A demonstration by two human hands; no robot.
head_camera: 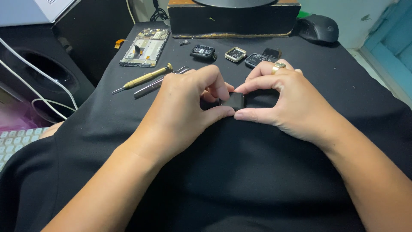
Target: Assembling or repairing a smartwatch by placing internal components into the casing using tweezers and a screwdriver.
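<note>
Fingers (221,88) of L hand (182,109) & R hand (292,103) are clamped on small black square module (234,101), held just above cloth-covered bench (352,77).

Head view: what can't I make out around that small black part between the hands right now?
- Small black square part: its sides and underside are hidden by the fingers of the left hand and right hand.
- Small watch-like modules behind the hands: too small to show detail.
- Tweezers: one end hidden behind the left hand.
- White keyboard: cut off by the left edge.
</note>
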